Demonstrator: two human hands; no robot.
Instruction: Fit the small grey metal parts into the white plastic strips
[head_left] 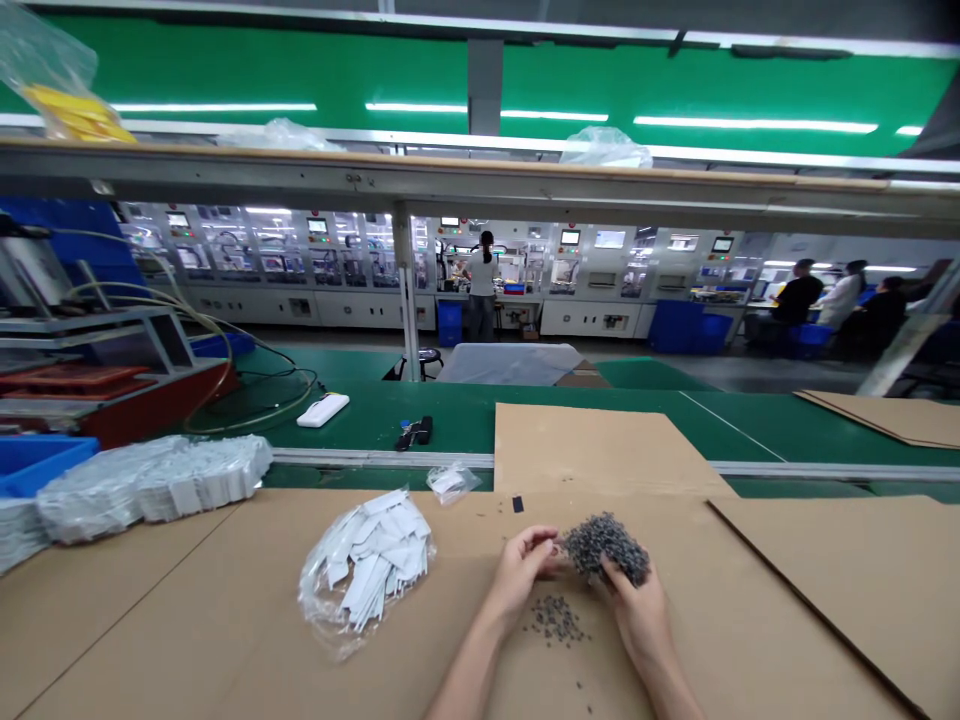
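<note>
Low over the cardboard sheet (247, 600), the left hand (521, 575) and right hand (636, 612) cup a clump of small dark grey parts (606, 548) between them, fingers curled together against it, a close hold that leaves few loose. A small loose heap (555, 620) lies just below.

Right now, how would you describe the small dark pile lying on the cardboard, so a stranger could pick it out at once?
Past the green conveyor belt, find the brown cardboard sheet before the person. Just below the left hand and right hand lies a small, loose heap of dark grey pieces. Unlike the larger clump held above it, it rests on the cardboard.
</note>
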